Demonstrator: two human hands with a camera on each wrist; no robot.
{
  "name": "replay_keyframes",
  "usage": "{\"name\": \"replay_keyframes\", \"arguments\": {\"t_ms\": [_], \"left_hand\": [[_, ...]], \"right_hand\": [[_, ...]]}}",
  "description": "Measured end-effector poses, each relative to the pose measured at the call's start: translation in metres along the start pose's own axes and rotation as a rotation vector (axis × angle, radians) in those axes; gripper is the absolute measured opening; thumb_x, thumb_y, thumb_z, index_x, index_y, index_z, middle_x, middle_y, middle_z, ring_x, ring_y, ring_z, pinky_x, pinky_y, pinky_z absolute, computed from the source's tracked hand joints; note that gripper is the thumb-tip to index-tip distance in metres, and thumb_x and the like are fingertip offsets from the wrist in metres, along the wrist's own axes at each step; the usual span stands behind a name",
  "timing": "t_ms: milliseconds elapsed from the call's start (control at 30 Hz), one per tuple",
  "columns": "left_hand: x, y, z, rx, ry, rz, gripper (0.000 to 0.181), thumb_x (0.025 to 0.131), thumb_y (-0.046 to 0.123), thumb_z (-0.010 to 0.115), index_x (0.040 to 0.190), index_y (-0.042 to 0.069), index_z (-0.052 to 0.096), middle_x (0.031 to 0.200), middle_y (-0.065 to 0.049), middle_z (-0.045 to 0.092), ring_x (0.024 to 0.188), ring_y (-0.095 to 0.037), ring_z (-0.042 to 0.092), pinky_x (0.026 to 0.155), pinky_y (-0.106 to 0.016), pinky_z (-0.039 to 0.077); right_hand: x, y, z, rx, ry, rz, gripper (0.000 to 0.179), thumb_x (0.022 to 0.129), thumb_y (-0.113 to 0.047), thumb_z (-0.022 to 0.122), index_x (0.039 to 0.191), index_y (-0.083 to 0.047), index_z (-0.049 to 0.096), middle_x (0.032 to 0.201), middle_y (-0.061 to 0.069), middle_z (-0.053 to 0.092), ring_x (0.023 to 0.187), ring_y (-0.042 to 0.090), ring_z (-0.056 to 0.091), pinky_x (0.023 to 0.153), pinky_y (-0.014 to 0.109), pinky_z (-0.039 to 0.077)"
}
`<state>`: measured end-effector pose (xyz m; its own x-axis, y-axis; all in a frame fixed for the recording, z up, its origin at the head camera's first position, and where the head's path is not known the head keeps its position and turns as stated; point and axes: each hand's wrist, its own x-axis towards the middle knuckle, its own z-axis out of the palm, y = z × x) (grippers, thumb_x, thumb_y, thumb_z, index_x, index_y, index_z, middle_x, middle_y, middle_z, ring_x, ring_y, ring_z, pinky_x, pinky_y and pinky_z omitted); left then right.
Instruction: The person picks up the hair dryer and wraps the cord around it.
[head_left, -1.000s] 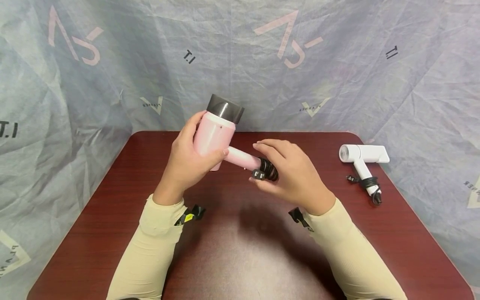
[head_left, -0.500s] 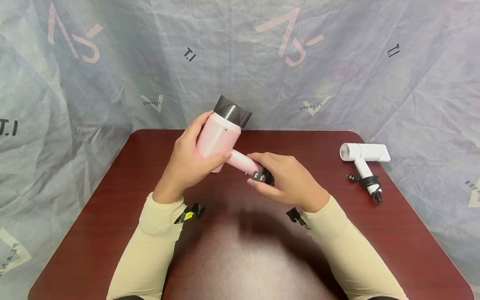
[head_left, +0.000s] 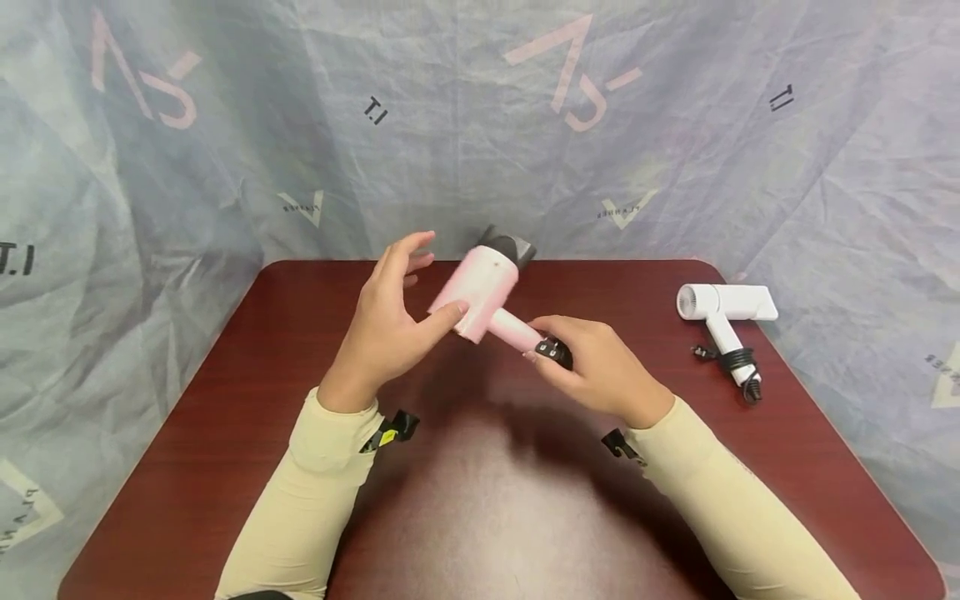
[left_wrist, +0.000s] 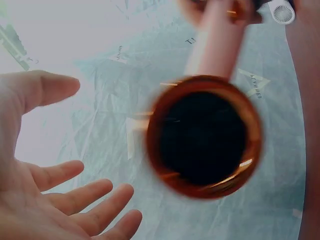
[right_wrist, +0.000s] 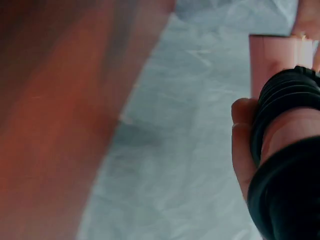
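A pink hair dryer (head_left: 480, 287) is held up over the table in the head view, its dark nozzle (head_left: 519, 248) tilted away toward the upper right. My right hand (head_left: 600, 367) grips the lower handle, where the black cord (right_wrist: 287, 87) is wound in coils; the plug (head_left: 551, 350) shows by the thumb. My left hand (head_left: 382, 333) is spread beside the barrel, and its thumb overlaps the barrel in the head view. From the left wrist, the dryer's copper-coloured rear ring (left_wrist: 256, 135) appears blurred, with a gap between it and the fingers.
On the right side of the red-brown table (head_left: 247, 400) lies a white hair dryer (head_left: 738, 303), a black cord (head_left: 738, 358) wrapped round its handle. A grey printed fabric backdrop (head_left: 465, 167) hangs behind and at both sides.
My right hand has closed round the corded handle. The left hand has let go of the barrel and opened. The pink hair dryer has shifted right, slightly down, and tilted further right.
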<state>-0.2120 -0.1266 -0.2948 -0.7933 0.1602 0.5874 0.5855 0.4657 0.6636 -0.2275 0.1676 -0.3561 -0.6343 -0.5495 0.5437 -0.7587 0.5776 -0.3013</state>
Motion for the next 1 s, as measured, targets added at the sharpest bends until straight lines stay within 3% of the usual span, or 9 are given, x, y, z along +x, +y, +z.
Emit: {"name": "replay_keyframes", "arguments": {"t_ms": [133, 333, 500, 633, 767, 1000], "left_hand": [[-0.002, 0.000, 0.001, -0.035, 0.005, 0.021, 0.068, 0.088, 0.024, 0.081, 0.148, 0.018, 0.050, 0.147, 0.006, 0.051, 0.133, -0.013, 0.055, 0.107, -0.045, 0.046], [-0.001, 0.000, 0.004, -0.061, 0.007, 0.024, 0.052, 0.088, 0.016, 0.079, 0.137, 0.020, 0.061, 0.146, 0.008, 0.052, 0.129, -0.013, 0.056, 0.103, -0.042, 0.046], [-0.001, 0.013, 0.003, -0.086, 0.060, 0.042, 0.040, 0.086, 0.003, 0.077, 0.124, 0.009, 0.069, 0.144, -0.007, 0.056, 0.125, -0.023, 0.058, 0.098, -0.044, 0.046], [-0.001, 0.014, 0.003, -0.081, 0.061, 0.039, 0.035, 0.086, 0.005, 0.076, 0.120, 0.011, 0.070, 0.142, -0.002, 0.058, 0.127, -0.016, 0.056, 0.098, -0.041, 0.045], [0.000, 0.003, 0.005, -0.048, 0.043, 0.025, 0.031, 0.087, 0.012, 0.076, 0.117, 0.018, 0.070, 0.142, 0.010, 0.057, 0.130, -0.008, 0.053, 0.100, -0.039, 0.044], [-0.001, 0.000, 0.007, -0.024, 0.023, 0.005, 0.029, 0.088, 0.015, 0.075, 0.116, 0.019, 0.070, 0.142, 0.012, 0.057, 0.131, -0.008, 0.053, 0.102, -0.041, 0.045]], "right_hand": [[-0.015, 0.024, 0.005, -0.060, 0.014, 0.131, 0.025, 0.096, -0.033, 0.067, 0.115, -0.018, 0.071, 0.087, -0.012, 0.065, 0.073, 0.007, 0.057, 0.069, 0.030, 0.050], [-0.037, 0.063, 0.010, -0.122, 0.003, 0.446, 0.033, 0.101, -0.038, 0.061, 0.114, -0.010, 0.070, 0.078, 0.000, 0.067, 0.071, 0.020, 0.062, 0.068, 0.042, 0.051], [-0.056, 0.093, 0.008, -0.143, -0.014, 0.627, 0.044, 0.105, -0.048, 0.052, 0.106, -0.007, 0.067, 0.060, 0.001, 0.063, 0.063, 0.022, 0.064, 0.066, 0.046, 0.051], [-0.067, 0.111, 0.000, -0.159, -0.029, 0.688, 0.050, 0.106, -0.054, 0.046, 0.092, -0.010, 0.064, 0.051, -0.001, 0.057, 0.063, 0.027, 0.066, 0.066, 0.046, 0.051], [-0.071, 0.121, -0.006, -0.160, -0.041, 0.714, 0.049, 0.107, -0.049, 0.046, 0.082, -0.010, 0.061, 0.049, 0.000, 0.056, 0.072, 0.034, 0.069, 0.069, 0.050, 0.051], [-0.075, 0.132, -0.008, -0.161, -0.073, 0.763, 0.054, 0.107, -0.052, 0.041, 0.078, -0.010, 0.059, 0.043, -0.002, 0.055, 0.066, 0.030, 0.068, 0.067, 0.047, 0.051]]}}
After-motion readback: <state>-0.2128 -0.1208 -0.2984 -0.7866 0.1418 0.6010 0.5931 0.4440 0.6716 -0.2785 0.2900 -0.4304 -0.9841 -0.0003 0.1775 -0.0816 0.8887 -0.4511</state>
